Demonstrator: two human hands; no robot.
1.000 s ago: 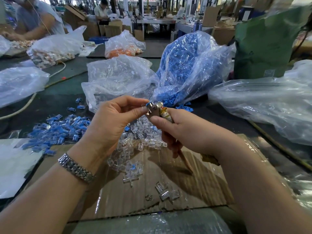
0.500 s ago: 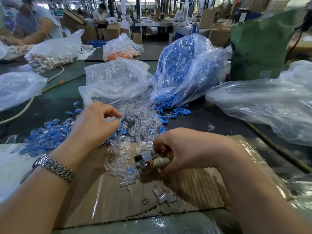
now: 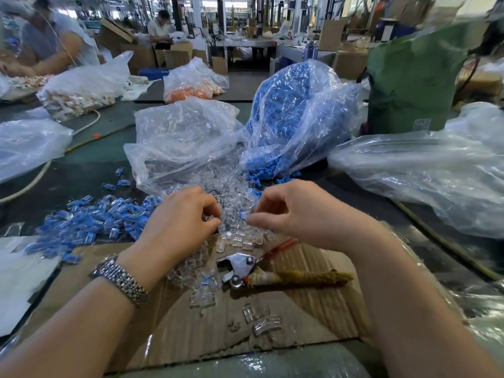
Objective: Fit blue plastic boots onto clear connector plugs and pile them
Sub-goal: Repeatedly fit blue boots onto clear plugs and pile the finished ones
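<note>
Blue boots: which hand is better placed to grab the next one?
Right, probably. The right hand hovers just in front of the spilled blue boots at the mouth of the blue bag. The left hand is over the clear plugs, farther from that spill.

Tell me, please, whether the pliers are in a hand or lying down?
Lying down: the pliers rest flat on the cardboard, below both hands, and neither hand touches them.

Loose plugs (image 3: 231,203) lie centre, before two bags (image 3: 185,137); fitted pile (image 3: 90,222) left; pliers (image 3: 272,271) nearest, on cardboard (image 3: 191,328).
</note>
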